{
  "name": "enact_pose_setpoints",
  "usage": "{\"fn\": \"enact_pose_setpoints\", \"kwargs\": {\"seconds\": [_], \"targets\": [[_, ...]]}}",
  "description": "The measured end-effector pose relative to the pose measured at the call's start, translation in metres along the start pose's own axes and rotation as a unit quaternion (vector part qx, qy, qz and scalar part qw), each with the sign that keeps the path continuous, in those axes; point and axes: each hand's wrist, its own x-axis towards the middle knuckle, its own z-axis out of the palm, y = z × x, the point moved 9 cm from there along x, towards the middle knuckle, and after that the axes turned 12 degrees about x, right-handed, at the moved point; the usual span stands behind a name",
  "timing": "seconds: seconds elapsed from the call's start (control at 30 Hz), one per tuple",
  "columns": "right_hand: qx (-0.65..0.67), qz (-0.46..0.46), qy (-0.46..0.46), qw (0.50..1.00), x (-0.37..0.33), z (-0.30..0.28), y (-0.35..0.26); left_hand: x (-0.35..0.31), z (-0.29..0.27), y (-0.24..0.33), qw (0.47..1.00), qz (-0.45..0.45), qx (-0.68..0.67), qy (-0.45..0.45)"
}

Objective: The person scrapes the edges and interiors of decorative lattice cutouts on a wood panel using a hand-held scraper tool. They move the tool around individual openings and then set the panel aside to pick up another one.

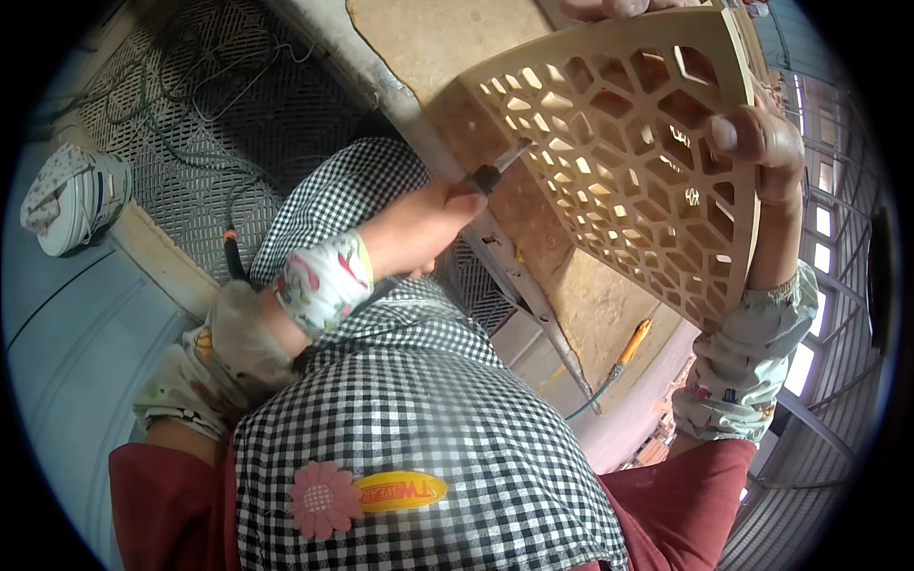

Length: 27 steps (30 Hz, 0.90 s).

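My left hand [424,224] is closed round a slim hand tool [486,178] with a black grip and a metal tip. That tip meets or nearly meets the left edge of a curved beige lattice panel [614,124] pierced with many-sided openings. The panel stands tilted over the worktable. My right hand [762,143] grips its right edge, thumb on the near face; the other fingers are hidden behind it. Fingers [605,8] also rest at the panel's top edge, and whose they are I cannot tell.
On the worktable [595,295] lies a yellow-orange pen-shaped tool [634,341] with a teal hose. A white bucket [95,195] with a cloth over it stands far left. Cables [162,147] trail across the grey grid mat [205,114]. A black cable end [233,255] with an orange ring runs near my left forearm.
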Motion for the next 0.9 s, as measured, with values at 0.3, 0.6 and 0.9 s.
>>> {"fn": "enact_pose_setpoints", "kwargs": {"seconds": [0.3, 0.6, 0.9], "targets": [[0.013, 0.002, 0.029, 0.999, 0.001, -0.015, 0.004, -0.027, -0.002, -0.015, 0.996, -0.025, -0.056, -0.064], [0.023, 0.012, 0.043, 0.999, 0.002, -0.029, 0.006, -0.025, -0.005, -0.006, 0.986, -0.015, -0.125, -0.108], [0.053, 0.029, 0.07, 0.996, -0.001, -0.041, 0.014, 0.0, 0.018, -0.014, 0.955, -0.064, -0.229, -0.176]]}}
